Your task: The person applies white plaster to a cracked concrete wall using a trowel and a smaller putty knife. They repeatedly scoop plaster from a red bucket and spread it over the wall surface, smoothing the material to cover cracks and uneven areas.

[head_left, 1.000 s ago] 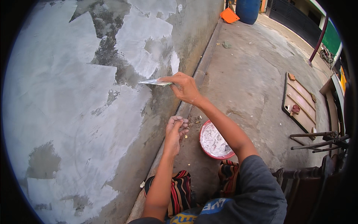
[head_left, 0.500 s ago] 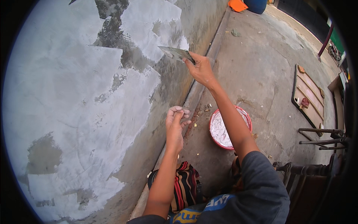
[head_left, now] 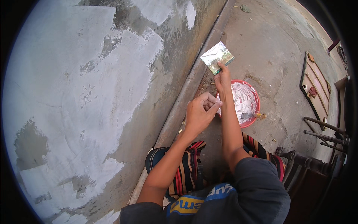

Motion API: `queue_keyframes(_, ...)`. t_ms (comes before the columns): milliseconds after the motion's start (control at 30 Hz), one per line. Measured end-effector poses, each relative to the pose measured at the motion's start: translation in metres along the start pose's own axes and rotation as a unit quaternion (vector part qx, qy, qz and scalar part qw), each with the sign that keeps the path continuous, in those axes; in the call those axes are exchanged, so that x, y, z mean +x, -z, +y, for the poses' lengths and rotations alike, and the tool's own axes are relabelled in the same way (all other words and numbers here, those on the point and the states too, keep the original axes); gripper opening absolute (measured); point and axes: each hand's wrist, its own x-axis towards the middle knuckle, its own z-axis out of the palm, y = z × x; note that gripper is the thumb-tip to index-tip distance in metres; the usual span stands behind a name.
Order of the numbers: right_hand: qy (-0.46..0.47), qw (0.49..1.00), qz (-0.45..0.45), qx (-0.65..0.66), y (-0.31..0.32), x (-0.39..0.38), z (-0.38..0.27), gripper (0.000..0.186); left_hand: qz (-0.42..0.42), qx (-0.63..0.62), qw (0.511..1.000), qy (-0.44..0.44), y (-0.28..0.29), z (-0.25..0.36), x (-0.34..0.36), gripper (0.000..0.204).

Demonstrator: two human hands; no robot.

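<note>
Patchy plastered wall [head_left: 74,82] occupies the frame's left. Right grip [head_left: 223,80], upper centre, clasps the lower-right edge of a reflective plate [head_left: 214,56], which projects up-left. Left grip [head_left: 200,115], centre: fingers curled, contents indeterminable.

1. Bucket [head_left: 258,100]: red, with pinkish-white paste [head_left: 244,94] inside and a yellow-brown handle [head_left: 260,116] at its rim.
2. Beyond the bucket: a flat plate [head_left: 217,56], mirror-silver with greenish-brown reflections.
3. Left of the bucket: a wall [head_left: 85,74], patchy white over mottled grey.
4. Nearer than the bucket: striped cloth [head_left: 189,170] in red, black and tan; charcoal shirt [head_left: 257,183] with blue, yellow and white print.
5. Right of the bucket: grey-brown floor [head_left: 278,80]; pinkish-beige panel [head_left: 317,86] edged in black.
</note>
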Motion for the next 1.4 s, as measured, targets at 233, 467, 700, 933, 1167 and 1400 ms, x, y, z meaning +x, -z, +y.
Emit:
queue_keyframes(233,-0.099,0.995,-0.023,0.023,0.052,-0.054,0.056,0.029,-0.050,0.154,0.978,-0.133,-0.041,-0.002,-0.011,0.036)
queue_keyframes(467,-0.173,0.983,0.056,-0.022,0.045,-0.105,0.104,0.026,-0.041,0.230,0.953,-0.191,-0.041,-0.001,-0.020,0.027)
queue_keyframes(700,-0.247,0.969,0.012,-0.007,0.050,-0.102,0.116,0.036,-0.134,0.448,0.882,-0.065,-0.010,-0.018,-0.022,0.028)
queue_keyframes(933,-0.247,0.967,-0.046,-0.034,0.081,-0.093,0.104,0.034,-0.195,0.485,0.851,0.043,-0.002,-0.043,-0.017,0.038)
queue_keyframes(1167,-0.370,0.925,-0.081,-0.025,0.109,-0.135,0.103,0.037,-0.195,-0.289,0.826,0.443,-0.096,-0.118,-0.022,0.056)
queue_keyframes(1400,-0.449,0.879,-0.159,0.027,0.094,-0.144,0.114,0.030,0.100,-0.301,0.786,0.530,-0.175,-0.181,-0.016,0.060)
